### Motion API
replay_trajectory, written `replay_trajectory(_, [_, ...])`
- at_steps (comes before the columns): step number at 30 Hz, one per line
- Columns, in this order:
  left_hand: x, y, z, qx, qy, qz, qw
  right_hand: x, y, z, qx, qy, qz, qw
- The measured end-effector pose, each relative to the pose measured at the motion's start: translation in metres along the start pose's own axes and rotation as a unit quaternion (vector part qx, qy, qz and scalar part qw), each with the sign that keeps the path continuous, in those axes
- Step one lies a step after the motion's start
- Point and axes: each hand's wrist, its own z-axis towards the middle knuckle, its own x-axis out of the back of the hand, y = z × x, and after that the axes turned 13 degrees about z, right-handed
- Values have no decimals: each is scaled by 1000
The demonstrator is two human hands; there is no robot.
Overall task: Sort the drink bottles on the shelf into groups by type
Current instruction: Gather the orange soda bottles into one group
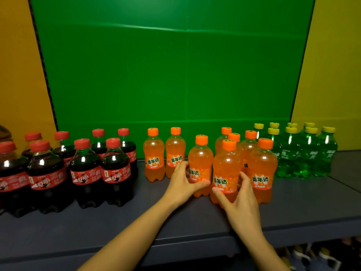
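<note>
Shelf (117, 231): front edge runs L-R across the near side, w/ a broad bare strip btwn it and the bottles. There's a narrow gap btwn the cola bottles (86, 169) at left and the orange bottles (154, 153) in the middle. Green bottles (304, 153) are packed tight at far right, just beside the orange group's back row, w/ bare shelf to their right. Green back panel (175, 75) stands behind the far rows; yellow side walls (19, 75) close both ends.

Left hand (181, 184) grips the middle orange bottle (200, 159), thumb across the label front, fingers curled round its left side. Right hand (240, 202) grips the front orange bottle (226, 167), thumb on the label's near left, fingers wrapped on its right side, next to the right orange bottle (262, 169). Both held bottles are upright, approx. mid-shelf; can't tell if they touch.

All bottles are small clear plastic w/ rounded shoulders, lobed bases and screw caps in red, orange or yellow. They're glossy, w/ light glints. Shelf is smooth, matte, dark grey-blue.
</note>
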Motion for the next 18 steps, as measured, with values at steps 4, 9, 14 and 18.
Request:
replay_trajectory(4, [19,-5,-13,-18,61,44,997,-1,-1,2,-13,-66,92,994])
replay_trajectory(9, [42,-13,-31,-13,153,114,982,-20,-13,7,-8,-146,161,976])
replay_trajectory(14, [58,-16,-43,23,213,158,964,-45,-26,23,-9,-186,194,963])
replay_trajectory(18, [62,-20,-48,40,233,171,956,-61,-28,33,-14,-212,191,958])
